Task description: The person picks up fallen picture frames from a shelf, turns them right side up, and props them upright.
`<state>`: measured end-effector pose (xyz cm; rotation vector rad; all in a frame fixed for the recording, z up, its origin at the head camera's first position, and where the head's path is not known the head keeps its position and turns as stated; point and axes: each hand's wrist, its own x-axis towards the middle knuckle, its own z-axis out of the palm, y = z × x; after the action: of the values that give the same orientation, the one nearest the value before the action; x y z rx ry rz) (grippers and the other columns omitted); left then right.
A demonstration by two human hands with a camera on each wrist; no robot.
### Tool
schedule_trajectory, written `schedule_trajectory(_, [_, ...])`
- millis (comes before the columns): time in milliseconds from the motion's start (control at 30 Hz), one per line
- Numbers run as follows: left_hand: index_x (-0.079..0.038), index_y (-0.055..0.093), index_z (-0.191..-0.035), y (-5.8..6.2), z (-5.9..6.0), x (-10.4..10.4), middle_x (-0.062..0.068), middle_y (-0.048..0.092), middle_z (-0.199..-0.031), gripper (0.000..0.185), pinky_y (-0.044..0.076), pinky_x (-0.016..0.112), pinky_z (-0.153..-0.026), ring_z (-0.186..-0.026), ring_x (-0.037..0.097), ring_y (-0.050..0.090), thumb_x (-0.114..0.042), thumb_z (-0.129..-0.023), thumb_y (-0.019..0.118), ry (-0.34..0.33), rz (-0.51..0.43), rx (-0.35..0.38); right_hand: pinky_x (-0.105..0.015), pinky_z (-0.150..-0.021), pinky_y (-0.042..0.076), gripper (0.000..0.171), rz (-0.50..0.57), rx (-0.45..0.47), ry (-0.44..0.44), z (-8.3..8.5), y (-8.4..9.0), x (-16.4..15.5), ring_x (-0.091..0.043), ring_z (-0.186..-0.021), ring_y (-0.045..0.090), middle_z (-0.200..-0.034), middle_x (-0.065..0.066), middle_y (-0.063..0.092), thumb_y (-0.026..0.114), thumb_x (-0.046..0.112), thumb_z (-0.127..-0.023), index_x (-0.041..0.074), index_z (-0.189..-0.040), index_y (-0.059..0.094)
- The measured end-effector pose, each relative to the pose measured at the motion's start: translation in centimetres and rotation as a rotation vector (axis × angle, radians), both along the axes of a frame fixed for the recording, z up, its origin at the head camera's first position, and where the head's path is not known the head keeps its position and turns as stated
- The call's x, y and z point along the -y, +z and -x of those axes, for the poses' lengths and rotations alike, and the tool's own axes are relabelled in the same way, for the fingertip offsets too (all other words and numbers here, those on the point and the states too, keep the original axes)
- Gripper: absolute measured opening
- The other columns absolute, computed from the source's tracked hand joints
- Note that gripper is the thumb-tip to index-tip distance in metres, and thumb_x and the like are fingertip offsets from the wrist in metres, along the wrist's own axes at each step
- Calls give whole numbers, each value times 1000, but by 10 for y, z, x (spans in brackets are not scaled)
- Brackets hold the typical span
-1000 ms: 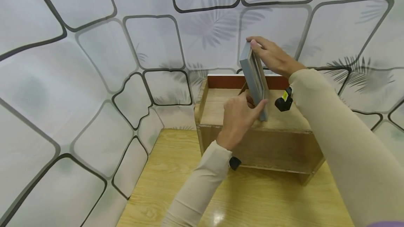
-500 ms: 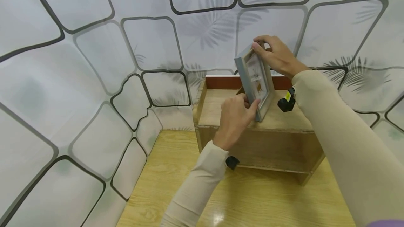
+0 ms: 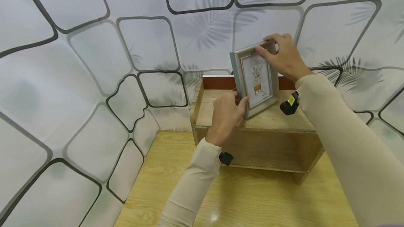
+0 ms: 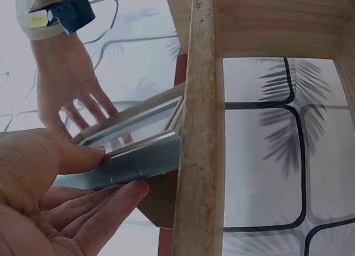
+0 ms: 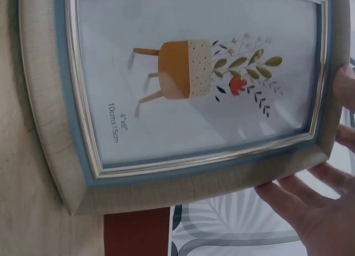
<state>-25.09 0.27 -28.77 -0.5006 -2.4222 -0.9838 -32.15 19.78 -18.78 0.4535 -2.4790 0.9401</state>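
Note:
A picture frame (image 3: 257, 80) with a silver-beige border and blue edges stands tilted on the top board of a small wooden shelf (image 3: 284, 120). Its picture, a potted plant on legs, faces the head camera. My left hand (image 3: 225, 115) pinches the lower left edge, thumb on the front and fingers behind, as the left wrist view also shows with the frame's blue side (image 4: 127, 166). At the upper right corner my right hand (image 3: 285, 57) grips the border between thumb and fingers. In the right wrist view the fingers (image 5: 302, 203) lie along the border.
The shelf has a lower compartment (image 3: 268, 151) and a reddish-brown back rail (image 3: 217, 82). It stands on a yellow wood-grain surface (image 3: 176, 185). A patterned white wall covering (image 3: 151, 41) rises behind and at the left.
The picture frame has turned from nearly edge-on to show its front. Its left edge and my left hand have moved left, while my right hand has shifted slightly right with the upper corner.

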Motion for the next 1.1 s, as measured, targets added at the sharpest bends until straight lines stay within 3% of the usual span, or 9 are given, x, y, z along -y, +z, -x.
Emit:
schedule_trajectory(167, [-5, 74, -87, 3, 4, 0, 1, 72, -74, 25, 51, 27, -62, -59, 8, 61, -27, -99, 69, 10, 23, -2, -59, -115, 27, 68, 1, -39, -107, -7, 1, -3, -41, -141, 40, -147, -23, 51, 58, 52, -98, 1, -143, 54])
schedule_trajectory(333, [-7, 71, -80, 4, 10, 0, 1, 70, -70, 27, 50, 28, -63, -57, 9, 58, -25, -100, 67, -5, 26, -5, -60, -109, 34, 66, -21, -137, -222, -13, -1, -6, -43, -131, 50, -136, -23, 60, 62, 53, -96, -1, -134, 62])
schedule_trajectory(500, [-5, 74, -84, 4, 15, 0, 4, 75, -81, 23, 53, 32, -67, -67, 13, 67, -22, -99, 68, 4, 3, -16, -64, -100, 39, 65, -31, -196, -292, -15, -3, -7, -45, -123, 56, -128, -25, 65, 64, 54, -94, -2, -128, 67])
schedule_trajectory(700, [-5, 76, -83, 3, 21, -2, 7, 76, -83, 22, 51, 31, -63, -63, 12, 62, -19, -99, 68, 6, -15, -32, -65, -97, 39, 68, -31, -200, -369, -19, -5, -7, -44, -120, 56, -126, -26, 64, 63, 58, -93, 0, -130, 66])
schedule_trajectory(900, [-4, 74, -83, 3, 25, -4, 4, 67, -70, 23, 44, 29, -57, -58, 11, 48, -19, -99, 67, 19, 0, -21, -64, -97, 39, 72, -13, -176, -422, -26, -7, -4, -47, -121, 54, -129, -27, 61, 61, 60, -93, 1, -133, 64])
schedule_trajectory(1100, [-6, 70, -81, 2, 28, -6, 4, 67, -72, 23, 53, 38, -65, -63, 14, 55, -19, -99, 67, 40, 30, -34, -64, -92, 41, 71, -10, -181, -450, -28, -8, -3, -51, -115, 56, -130, -28, 59, 61, 60, -94, 1, -133, 64])
